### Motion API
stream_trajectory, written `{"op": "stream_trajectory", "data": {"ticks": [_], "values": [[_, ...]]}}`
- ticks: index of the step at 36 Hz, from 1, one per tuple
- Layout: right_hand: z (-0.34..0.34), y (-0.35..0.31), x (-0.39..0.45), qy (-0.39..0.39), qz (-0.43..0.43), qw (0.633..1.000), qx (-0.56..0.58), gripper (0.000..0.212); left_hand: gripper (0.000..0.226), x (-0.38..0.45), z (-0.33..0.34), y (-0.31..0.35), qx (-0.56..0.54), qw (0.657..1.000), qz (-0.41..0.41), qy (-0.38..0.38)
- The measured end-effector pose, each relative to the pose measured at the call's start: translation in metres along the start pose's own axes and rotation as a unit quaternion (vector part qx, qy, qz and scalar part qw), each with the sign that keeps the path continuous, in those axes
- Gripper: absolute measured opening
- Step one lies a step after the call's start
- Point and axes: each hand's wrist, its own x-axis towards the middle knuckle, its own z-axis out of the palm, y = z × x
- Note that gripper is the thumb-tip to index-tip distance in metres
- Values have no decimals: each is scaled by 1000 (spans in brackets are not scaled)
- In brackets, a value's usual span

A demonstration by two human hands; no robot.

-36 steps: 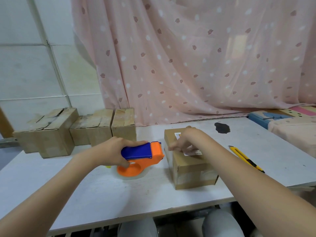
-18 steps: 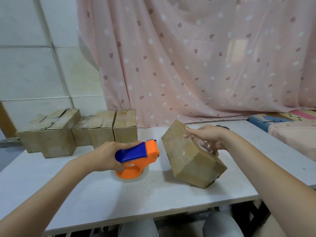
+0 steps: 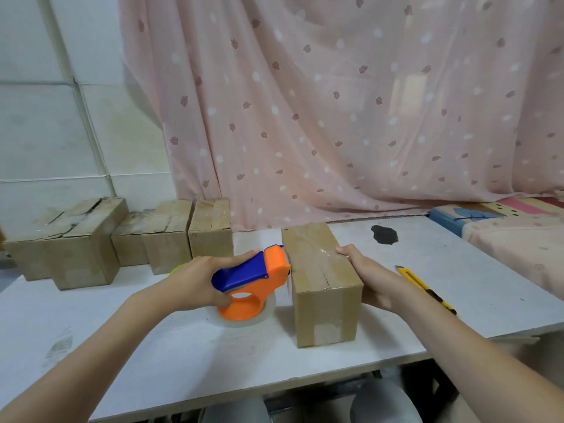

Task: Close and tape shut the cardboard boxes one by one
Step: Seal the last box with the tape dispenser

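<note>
1. Cardboard, brown and creased, makes up the box (image 3: 323, 285) that stands on the white desk (image 3: 152, 355) just to the right of the left hand's grip.
2. Left hand (image 3: 195, 283) has its grip clamped round the blue handle of the orange tape dispenser (image 3: 253, 285). The dispenser's clear roll rests on the desk, and its nose sits just beside the box's left top edge.
3. Right hand (image 3: 370, 279) holds the box from its right side, thumb up on the top edge and fingers curled against the far wall.
4. The box's top flaps lie shut, with a centre seam showing and clear tape already glinting over part of it. A pale tape patch also shows on the near face. What is inside cannot be seen.
5. The step in hand looks like laying a strip along this top seam. To do it well, the right hand should brace the box firmly so it does not slide, while the dispenser starts at one end wall, presses down flat, and runs straight along the seam.
6. Well to the left of the grip, the other cardboard boxes (image 3: 164, 239) wait in a row against the wall. Their top flaps look rough and uneven, and their contents are hidden too.
7. A yellow utility knife (image 3: 424, 288) lies on the desk just right of the right forearm.
</note>
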Motion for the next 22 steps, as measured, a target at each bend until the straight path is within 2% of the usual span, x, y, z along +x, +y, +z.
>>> {"op": "stream_trajectory", "data": {"ticks": [4, 6, 8, 9, 11, 12, 15, 17, 22], "values": [[2, 4, -6, -5, 1, 1000, -11, 49, 101, 5, 0, 4, -7, 1000, -1, -7], [4, -4, -8, 39, -25, 995, -86, 41, 101, 5, 1, 4, -8, 1000, -1, -6], [6, -16, -10, 113, -113, 958, -239, 29, 101, 4, 3, 3, -11, 1000, -3, -3], [9, -22, -13, 152, -172, 918, -322, 32, 100, 4, 3, 2, -14, 1000, -3, -2], [26, -36, -29, 169, -255, 837, -454, 39, 100, 5, 3, 1, -20, 1000, -1, -2], [36, -39, -35, 149, -267, 816, -490, 37, 100, 5, 3, 1, -20, 1000, 0, -2], [57, -33, -39, 83, -233, 777, -579, 37, 98, 5, 1, 3, -14, 1000, 4, -3], [60, -27, -36, 86, -220, 746, -623, 45, 95, 5, -1, 7, -12, 1000, 4, -5], [56, -17, -34, 130, -226, 736, -625, 52, 96, 4, 0, 9, 1, 1000, 1, -8]]}}
